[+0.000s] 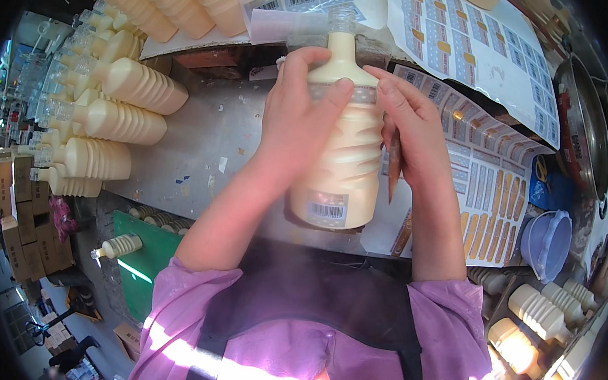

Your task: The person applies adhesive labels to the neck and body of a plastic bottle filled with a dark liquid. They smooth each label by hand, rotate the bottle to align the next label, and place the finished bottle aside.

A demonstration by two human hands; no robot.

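Note:
A cream ribbed bottle (346,164) with a clear glass threaded neck stands before me on the metal worktop (218,124). My left hand (296,117) grips its shoulder, the thumb pressing on a patterned label band (362,95) around the upper body. On the other side, the fingertips of my right hand (416,118) touch the bottle at the end of that band. A slim, pointed brown tool (393,167) is tucked in the same hand, tip down. Low on the bottle sits a barcode label (327,209). The bottle's far side is hidden.
Similar bottles (135,84) crowd the left edge. Sticker sheets (489,188) lie to the right, with more sheets (455,36) behind. A blue bucket (545,244), a round metal pan (590,127) and racked bottles (538,310) are at right; cartons (28,222) are stacked far left.

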